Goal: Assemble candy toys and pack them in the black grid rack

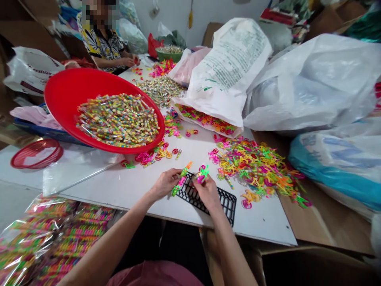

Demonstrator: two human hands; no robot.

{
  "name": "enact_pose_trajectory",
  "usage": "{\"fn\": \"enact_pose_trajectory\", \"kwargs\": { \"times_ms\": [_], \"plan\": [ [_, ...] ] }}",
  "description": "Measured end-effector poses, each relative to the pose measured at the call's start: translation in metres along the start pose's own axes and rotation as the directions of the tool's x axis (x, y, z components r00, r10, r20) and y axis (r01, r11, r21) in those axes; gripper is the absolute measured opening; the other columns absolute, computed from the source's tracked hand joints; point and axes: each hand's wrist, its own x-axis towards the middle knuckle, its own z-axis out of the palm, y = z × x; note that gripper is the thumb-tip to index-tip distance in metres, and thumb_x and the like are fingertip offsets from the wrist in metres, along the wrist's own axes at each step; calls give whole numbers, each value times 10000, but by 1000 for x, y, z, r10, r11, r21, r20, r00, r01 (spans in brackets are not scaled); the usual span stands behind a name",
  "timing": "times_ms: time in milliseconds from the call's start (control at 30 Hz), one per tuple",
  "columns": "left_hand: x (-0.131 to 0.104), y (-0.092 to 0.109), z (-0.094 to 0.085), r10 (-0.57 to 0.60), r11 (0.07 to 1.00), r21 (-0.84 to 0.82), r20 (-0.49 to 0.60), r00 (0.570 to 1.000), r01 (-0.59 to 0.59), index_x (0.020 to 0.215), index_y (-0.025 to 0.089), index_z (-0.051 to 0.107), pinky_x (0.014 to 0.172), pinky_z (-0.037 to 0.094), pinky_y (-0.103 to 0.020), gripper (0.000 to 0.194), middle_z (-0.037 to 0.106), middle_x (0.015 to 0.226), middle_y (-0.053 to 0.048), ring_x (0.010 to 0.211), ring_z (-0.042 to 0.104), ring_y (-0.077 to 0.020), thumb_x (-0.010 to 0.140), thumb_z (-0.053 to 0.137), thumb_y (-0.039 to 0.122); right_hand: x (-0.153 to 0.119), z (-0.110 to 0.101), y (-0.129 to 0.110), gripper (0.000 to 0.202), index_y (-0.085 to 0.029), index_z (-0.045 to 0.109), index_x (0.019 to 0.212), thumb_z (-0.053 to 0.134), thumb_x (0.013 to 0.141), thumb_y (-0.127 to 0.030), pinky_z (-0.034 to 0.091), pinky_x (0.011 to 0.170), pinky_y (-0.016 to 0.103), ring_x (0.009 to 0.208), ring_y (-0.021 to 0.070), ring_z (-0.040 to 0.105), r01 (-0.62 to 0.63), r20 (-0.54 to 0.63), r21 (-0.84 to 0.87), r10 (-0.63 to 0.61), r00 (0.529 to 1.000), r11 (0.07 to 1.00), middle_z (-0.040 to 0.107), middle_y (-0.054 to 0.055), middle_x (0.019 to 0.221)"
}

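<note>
A black plastic rack (228, 202) with rows of slots lies at the table's front edge. Bright small plastic toys (179, 186), orange, pink and green, stand at its left end. My left hand (165, 183) pinches at these toys with its fingertips closed. Over the middle of the rack, my right hand (208, 194) holds a green and magenta plastic toy (203, 173) between thumb and fingers. My right hand and wrist hide part of the slots. A loose candy tube (178, 154) lies just beyond the rack.
A tilted red basin (64, 95) of candy tubes stands left. Right lies a heap of coloured plastic toys (256, 163), below a white sack (229, 59) spilling more. A co-worker (104, 43) sits at the far left. Packed bags (68, 238) lie below the table; a red basket (37, 154) stands left.
</note>
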Motion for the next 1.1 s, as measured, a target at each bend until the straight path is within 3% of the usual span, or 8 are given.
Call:
{"fn": "enact_pose_trajectory", "kwargs": {
  "times_ms": [133, 267, 367, 567, 700, 1000, 1100],
  "plan": [
    [16, -2, 3, -19, 998, -52, 56, 998, 22, 1161, 140, 559, 634, 447, -214, 400, 649, 845, -35, 715, 576, -126, 769, 542, 221, 2, 28, 16, 133, -181, 536, 808, 502, 769, -303, 385, 539, 236, 541, 139, 502, 46, -92, -35, -49, 995, 998, 568, -19, 623],
    [32, 4, 1, 73, 990, 110, 118, 990, -86, 988, 160, 652, 697, 436, -229, 265, 638, 887, -37, 791, 572, -142, 739, 565, 191, 1, 30, 26, 109, -190, 543, 854, 494, 780, -254, 379, 551, 229, 550, 136, 507, 93, -33, -50, -95, 995, 994, 587, -22, 650],
    [37, 5, 3, 71, 981, 169, 165, 984, -99, 843, 152, 672, 669, 428, -220, 166, 632, 811, -28, 749, 568, -135, 775, 542, 228, -1, 28, 24, 130, -187, 554, 883, 489, 786, -243, 393, 586, 237, 600, 148, 533, 98, -26, -51, -99, 995, 994, 606, -6, 700],
    [32, 0, 11, 55, 966, 249, 71, 996, -71, 709, 139, 626, 617, 406, -215, 222, 596, 719, -24, 681, 555, -128, 812, 515, 301, -5, 30, 22, 125, -190, 543, 888, 487, 808, -269, 411, 637, 249, 669, 158, 561, 62, -56, 5, -61, 997, 998, 619, 6, 757],
    [31, 0, 13, 69, 960, 267, 64, 996, -83, 729, 152, 615, 641, 409, -218, 194, 603, 745, -22, 703, 553, -127, 821, 499, 278, -6, 32, 26, 171, -197, 537, 914, 484, 827, -335, 408, 568, 236, 567, 144, 553, -31, -84, 48, 34, 996, 998, 615, -15, 676],
    [25, -7, 21, 65, 963, 263, 16, 998, -67, 792, 166, 595, 644, 409, -216, 127, 575, 757, -11, 714, 554, -131, 803, 469, 166, 0, 34, 21, 209, -208, 494, 868, 436, 857, -409, 370, 501, 224, 493, 148, 541, -69, -147, -135, 49, 988, 988, 571, -31, 563],
    [21, -4, 21, 66, 968, 242, 7, 998, -66, 805, 169, 585, 655, 417, -221, 127, 578, 783, -17, 724, 555, -134, 812, 458, 169, -2, 33, 17, 207, -204, 491, 867, 400, 865, -389, 370, 513, 233, 522, 163, 557, -5, -128, -225, -24, 991, 974, 588, -11, 592]
  ]
}}
